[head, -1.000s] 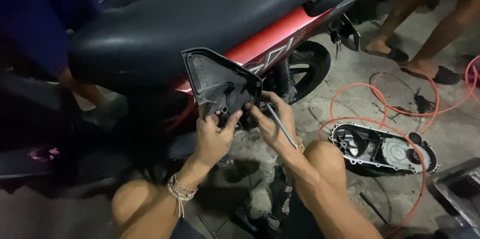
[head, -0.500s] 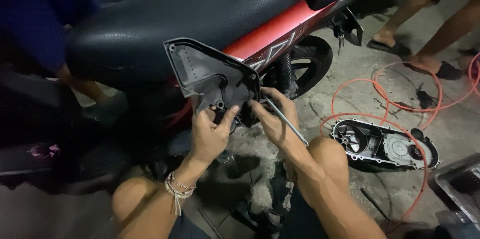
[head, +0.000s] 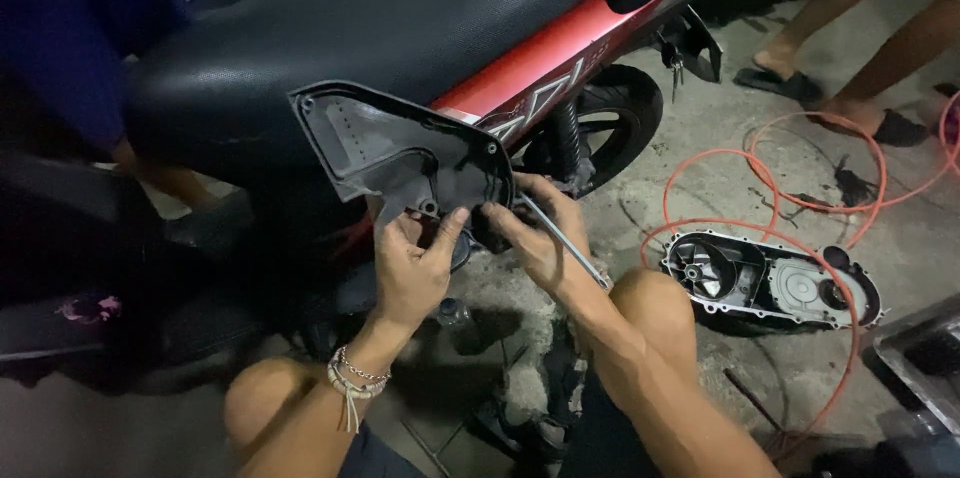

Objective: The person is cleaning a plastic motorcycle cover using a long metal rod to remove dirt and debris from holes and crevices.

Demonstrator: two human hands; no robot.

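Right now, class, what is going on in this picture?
A person crouching beside a red motorbike holds a dark plastic cover panel up with both hands. The left hand grips the panel's lower edge. The right hand also holds its lower edge and a thin metal tool. A metal engine cover lies on the concrete floor, ringed by an orange hose.

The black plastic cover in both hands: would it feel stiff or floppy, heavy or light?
The black plastic cover probably feels light for its size: it looks like a thin moulded shell, and the left hand and right hand grip only its lower edge. It is likely fairly stiff, since it keeps its shape unsupported, though the wide flat part may flex a little.
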